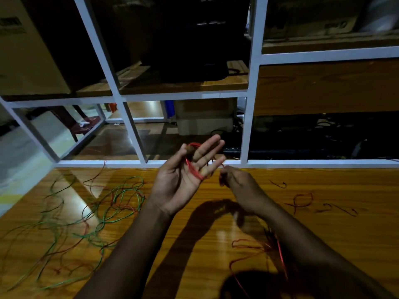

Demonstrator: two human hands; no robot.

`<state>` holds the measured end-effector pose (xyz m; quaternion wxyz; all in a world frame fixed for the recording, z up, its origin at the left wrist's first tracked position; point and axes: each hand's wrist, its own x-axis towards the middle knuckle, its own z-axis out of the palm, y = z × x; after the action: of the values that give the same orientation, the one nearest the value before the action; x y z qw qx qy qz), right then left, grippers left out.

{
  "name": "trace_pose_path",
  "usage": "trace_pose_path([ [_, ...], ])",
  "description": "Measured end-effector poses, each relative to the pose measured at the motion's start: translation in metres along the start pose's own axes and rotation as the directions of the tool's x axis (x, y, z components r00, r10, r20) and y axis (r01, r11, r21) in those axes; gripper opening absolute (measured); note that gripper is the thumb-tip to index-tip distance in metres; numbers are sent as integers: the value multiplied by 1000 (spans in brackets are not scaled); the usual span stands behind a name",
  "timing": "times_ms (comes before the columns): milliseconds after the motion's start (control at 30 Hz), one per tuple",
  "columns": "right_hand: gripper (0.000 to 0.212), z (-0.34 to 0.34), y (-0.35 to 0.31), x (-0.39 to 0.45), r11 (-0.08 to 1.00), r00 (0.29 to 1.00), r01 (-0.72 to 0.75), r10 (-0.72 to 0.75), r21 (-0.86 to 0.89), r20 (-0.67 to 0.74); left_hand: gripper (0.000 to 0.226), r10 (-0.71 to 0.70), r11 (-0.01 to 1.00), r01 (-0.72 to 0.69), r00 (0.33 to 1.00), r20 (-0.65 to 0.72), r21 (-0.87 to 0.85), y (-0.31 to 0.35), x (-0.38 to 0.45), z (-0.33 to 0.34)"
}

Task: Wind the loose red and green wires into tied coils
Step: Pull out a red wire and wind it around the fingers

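My left hand is raised palm up over the wooden table, fingers straight and spread. A red wire loops round its fingers and across the palm. Just to the right, my right hand pinches the same red wire near the left fingertips. More red wire trails down under my right forearm to the front edge. A tangle of loose green and red wires lies on the table's left half.
Short red wire pieces lie at the right of the table. A white-framed shelf unit with boxes and dark equipment stands right behind the table's far edge.
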<state>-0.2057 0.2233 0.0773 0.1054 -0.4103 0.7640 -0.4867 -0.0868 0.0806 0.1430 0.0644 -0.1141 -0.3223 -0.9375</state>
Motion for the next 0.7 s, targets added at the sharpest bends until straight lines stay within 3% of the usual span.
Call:
trace_pose_path([
  [133, 32, 22, -13, -18, 986, 975, 28, 10, -166, 223, 29, 107, 985, -91, 988, -110, 145, 3, 4, -5],
  [200, 25, 28, -22, -26, 964, 944, 133, -52, -232, 327, 27, 173, 877, -55, 963, -207, 477, 8, 4, -15],
  [267, 21, 27, -26, -28, 951, 939, 173, -81, -255, 335, 31, 271, 526, 72, 931, -246, 848, 10, 0, -22],
  [300, 20, 23, -28, -27, 955, 949, 165, -87, -245, 302, 33, 305, 333, 140, 920, -247, 933, 9, -2, -28],
  [433, 21, 2, -26, -16, 919, 969, 242, -214, -310, 124, 36, 330, -147, 138, 940, -83, 979, -8, -5, -50],
  [467, 20, -3, -26, -14, 904, 967, 255, -236, -342, 98, 35, 304, -222, 138, 950, -66, 965, -12, -5, -54],
  [533, 21, -11, -25, -10, 875, 962, 267, -265, -405, 61, 33, 262, -263, 154, 962, -83, 952, -19, -5, -58],
  [567, 22, -14, -24, -9, 857, 960, 268, -275, -441, 50, 32, 244, -234, 149, 966, -90, 961, -20, -6, -55],
  [633, 23, -20, -21, -8, 829, 959, 259, -283, -496, 28, 35, 191, -94, 149, 973, -129, 984, -26, -7, -50],
  [700, 27, -24, -16, -8, 811, 963, 238, -269, -534, 20, 41, 108, 160, 205, 969, -223, 966, -30, -9, -43],
])
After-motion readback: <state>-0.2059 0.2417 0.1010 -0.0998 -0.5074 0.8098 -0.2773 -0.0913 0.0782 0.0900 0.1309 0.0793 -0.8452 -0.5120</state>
